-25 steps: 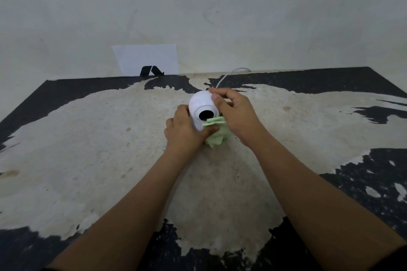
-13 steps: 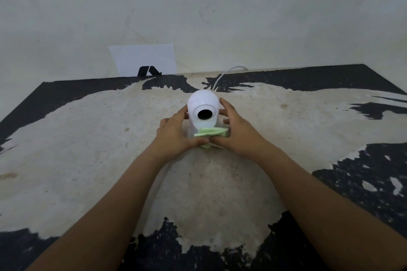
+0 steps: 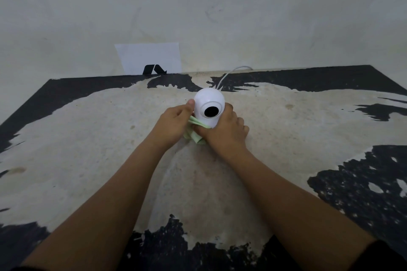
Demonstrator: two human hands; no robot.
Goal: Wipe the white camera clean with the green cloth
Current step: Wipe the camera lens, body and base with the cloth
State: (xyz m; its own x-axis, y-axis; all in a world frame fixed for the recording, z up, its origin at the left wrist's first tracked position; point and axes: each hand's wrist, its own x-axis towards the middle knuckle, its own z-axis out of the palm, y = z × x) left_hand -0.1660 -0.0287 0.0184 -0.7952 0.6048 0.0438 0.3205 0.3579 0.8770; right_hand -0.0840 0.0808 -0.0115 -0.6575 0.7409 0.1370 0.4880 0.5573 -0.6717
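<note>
The white camera (image 3: 209, 101), egg-shaped with a round black lens facing me, stands upright in the middle of the table. My left hand (image 3: 174, 125) presses the green cloth (image 3: 195, 136) against the camera's lower left side, thumb up beside the shell. A strip of cloth runs under the lens and a bunch of it hangs between my wrists. My right hand (image 3: 224, 134) is wrapped around the camera's lower right side and base. The base itself is hidden by my hands.
A white cable (image 3: 229, 73) runs from behind the camera to the table's far edge. A white sheet with a black mark (image 3: 149, 58) leans on the wall behind. The table top (image 3: 88, 138) is worn beige with black patches.
My right hand came down from the camera's top to its lower right side. The cloth shifted from below the lens toward the lower left, and my left thumb rose beside the shell.
</note>
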